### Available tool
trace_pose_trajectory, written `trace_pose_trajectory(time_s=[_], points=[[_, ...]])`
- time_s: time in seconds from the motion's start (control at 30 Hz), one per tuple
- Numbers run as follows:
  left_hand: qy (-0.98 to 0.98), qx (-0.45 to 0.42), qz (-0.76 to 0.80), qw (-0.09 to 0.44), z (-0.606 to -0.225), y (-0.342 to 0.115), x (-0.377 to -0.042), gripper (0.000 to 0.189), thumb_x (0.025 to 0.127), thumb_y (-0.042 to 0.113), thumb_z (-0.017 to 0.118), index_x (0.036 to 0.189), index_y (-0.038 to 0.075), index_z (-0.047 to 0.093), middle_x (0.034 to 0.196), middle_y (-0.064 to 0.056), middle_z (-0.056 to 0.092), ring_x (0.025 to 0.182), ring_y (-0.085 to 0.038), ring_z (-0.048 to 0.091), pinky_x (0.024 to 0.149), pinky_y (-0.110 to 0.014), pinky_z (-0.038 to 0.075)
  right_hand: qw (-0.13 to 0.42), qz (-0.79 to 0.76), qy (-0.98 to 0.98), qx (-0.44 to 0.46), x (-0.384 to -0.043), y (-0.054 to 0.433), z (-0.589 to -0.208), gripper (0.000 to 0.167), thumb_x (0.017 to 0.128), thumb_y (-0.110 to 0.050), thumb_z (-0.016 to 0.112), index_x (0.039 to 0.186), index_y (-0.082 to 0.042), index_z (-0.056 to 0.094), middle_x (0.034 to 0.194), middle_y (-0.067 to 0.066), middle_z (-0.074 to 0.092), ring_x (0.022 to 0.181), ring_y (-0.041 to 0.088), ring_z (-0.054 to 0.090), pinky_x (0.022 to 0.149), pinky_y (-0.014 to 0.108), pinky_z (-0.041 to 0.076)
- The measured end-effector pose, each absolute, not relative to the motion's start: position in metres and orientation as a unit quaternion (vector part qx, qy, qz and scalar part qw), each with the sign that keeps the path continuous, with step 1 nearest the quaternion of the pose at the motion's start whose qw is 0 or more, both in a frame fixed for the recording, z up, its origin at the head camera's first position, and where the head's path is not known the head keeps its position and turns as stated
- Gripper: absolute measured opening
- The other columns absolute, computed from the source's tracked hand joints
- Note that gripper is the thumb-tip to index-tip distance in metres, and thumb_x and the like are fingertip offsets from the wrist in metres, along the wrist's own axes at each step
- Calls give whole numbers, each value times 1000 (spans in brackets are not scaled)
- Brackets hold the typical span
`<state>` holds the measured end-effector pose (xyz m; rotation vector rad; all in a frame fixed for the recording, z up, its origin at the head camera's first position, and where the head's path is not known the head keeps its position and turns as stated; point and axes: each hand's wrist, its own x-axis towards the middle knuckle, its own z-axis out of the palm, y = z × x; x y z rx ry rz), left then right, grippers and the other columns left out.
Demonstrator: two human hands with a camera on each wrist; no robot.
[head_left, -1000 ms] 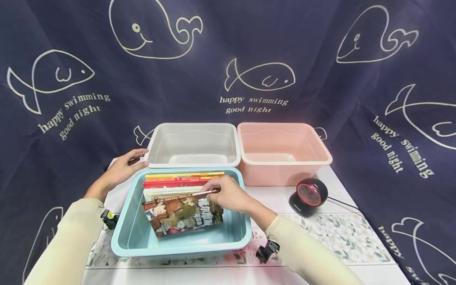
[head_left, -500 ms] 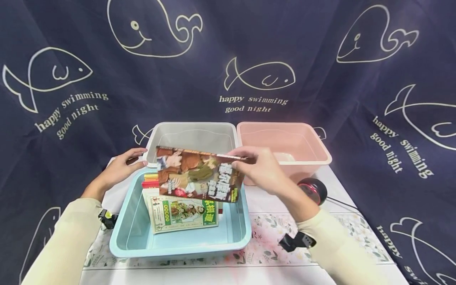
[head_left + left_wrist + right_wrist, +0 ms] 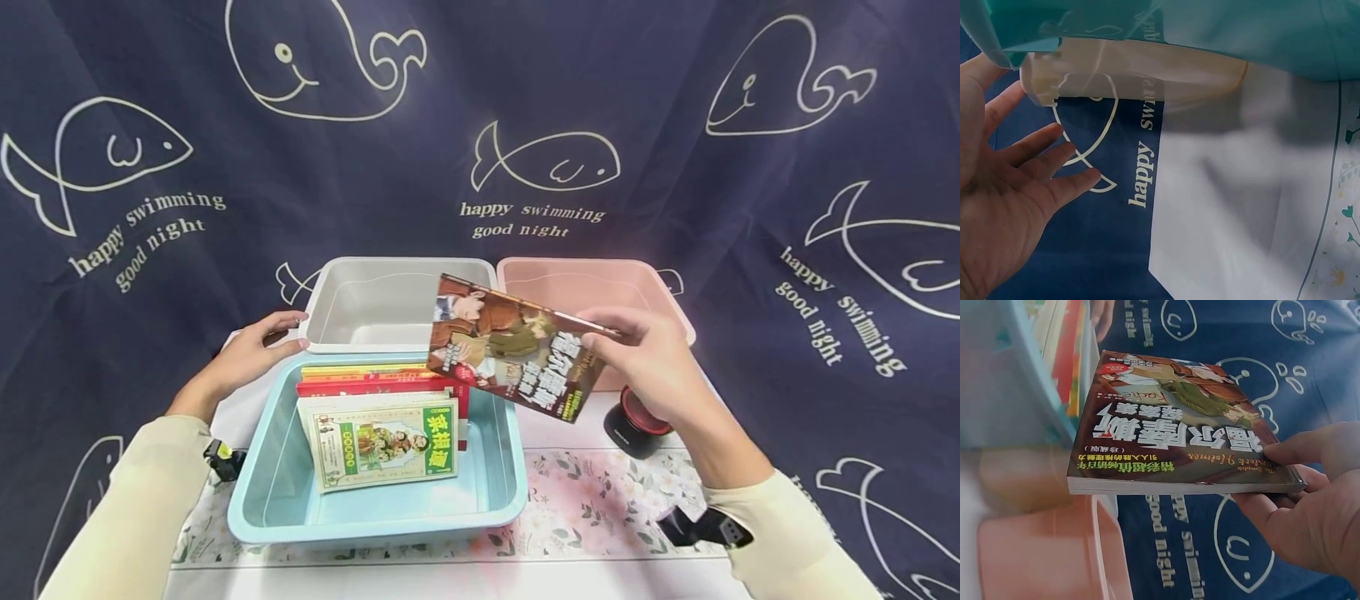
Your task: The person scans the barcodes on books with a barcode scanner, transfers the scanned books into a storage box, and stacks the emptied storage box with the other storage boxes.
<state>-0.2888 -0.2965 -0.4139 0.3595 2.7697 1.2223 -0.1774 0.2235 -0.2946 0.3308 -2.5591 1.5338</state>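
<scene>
My right hand (image 3: 648,358) pinches a brown illustrated book (image 3: 517,346) by its upper right corner, thumb on the cover. In the head view the book hangs tilted in the air, overlapping the grey and pink tubs. The right wrist view shows its cover (image 3: 1172,425) with large white characters. My left hand (image 3: 251,354) rests with relaxed, spread fingers where the grey tub (image 3: 322,333) meets the blue tub (image 3: 251,500). Several books stand in the blue tub, a green-and-cream book (image 3: 386,446) in front and a red book (image 3: 307,388) behind it.
A pink tub (image 3: 667,287) stands beside the grey one at the back. A black round scanner-like device (image 3: 633,429) with a red ring sits right of the blue tub. Beneath lies a white table with a floral strip (image 3: 570,500); a navy whale-print cloth (image 3: 375,183) hangs behind.
My right hand has lifted the brown book out of the blue tub and carried it up and to the right, uncovering the green-and-cream book. The left hand has stayed nearly still.
</scene>
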Motion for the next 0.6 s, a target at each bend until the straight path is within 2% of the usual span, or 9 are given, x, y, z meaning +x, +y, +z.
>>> trace_pose_trajectory(time_s=[0.2, 0.37, 0.43, 0.5, 0.6], points=[[904, 121, 406, 47, -415, -296, -289, 64, 103, 34, 62, 155, 6, 38, 159, -32, 38, 147, -54, 37, 119, -69, 32, 91, 503, -857, 72, -163, 250, -297, 26, 98, -9, 69, 123, -3, 71, 83, -8, 78, 64, 18, 76, 62, 28, 62], [905, 120, 405, 49, -414, -297, -289, 64, 104, 35, 62, 156, 7, 38, 159, -31, 39, 147, -54, 38, 117, -70, 33, 108, 495, -861, 53, -149, 275, -305, 28, 100, -11, 68, 127, -3, 69, 73, 4, 78, 62, 23, 76, 74, 17, 56], [905, 119, 405, 50, -414, -297, -290, 65, 103, 35, 62, 156, 7, 38, 159, -31, 39, 146, -53, 38, 117, -70, 33, 123, 477, -870, 32, -143, 284, -309, 29, 99, -14, 70, 127, -6, 71, 75, -1, 79, 66, 15, 77, 78, 11, 52], [906, 118, 404, 51, -414, -298, -290, 65, 103, 35, 62, 157, 7, 38, 159, -31, 39, 146, -53, 39, 117, -70, 33, 133, 463, -876, 13, -138, 292, -315, 31, 99, -17, 71, 128, -6, 71, 85, -10, 80, 74, 7, 77, 82, 8, 49], [906, 117, 403, 52, -414, -299, -291, 65, 103, 35, 62, 157, 7, 37, 159, -31, 39, 146, -53, 39, 117, -70, 34, 152, 432, -888, -27, -130, 303, -325, 31, 96, -19, 75, 125, -7, 74, 94, -29, 74, 85, -9, 69, 77, 6, 49]])
